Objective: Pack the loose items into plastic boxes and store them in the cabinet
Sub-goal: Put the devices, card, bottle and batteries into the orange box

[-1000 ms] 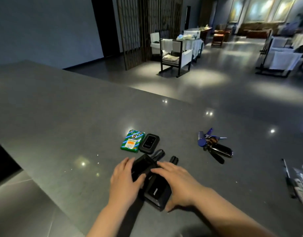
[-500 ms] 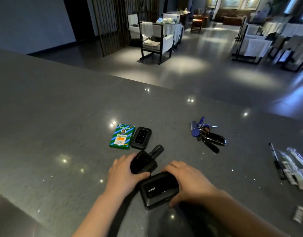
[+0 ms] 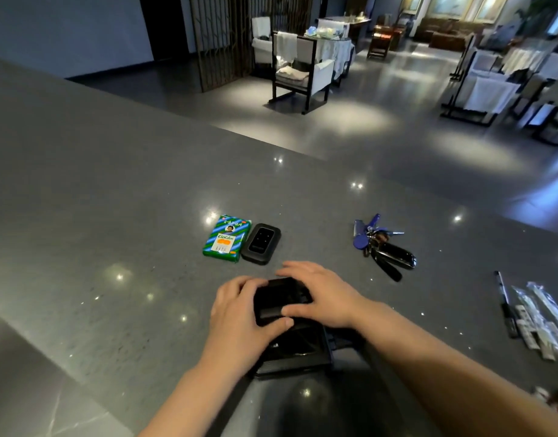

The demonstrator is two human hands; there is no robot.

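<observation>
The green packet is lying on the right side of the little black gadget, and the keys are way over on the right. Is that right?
Not quite. In the head view, the green packet lies on the left side of the little black gadget, close against it. The keys are indeed far over on the right.

Small black device [image 3: 279, 299] onto power bank [image 3: 298, 350]

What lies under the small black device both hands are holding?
Under the small black device lies a larger black power bank, lettering partly showing. The left hand and right hand cover the device's edges, so any contact between them is hidden.
</observation>
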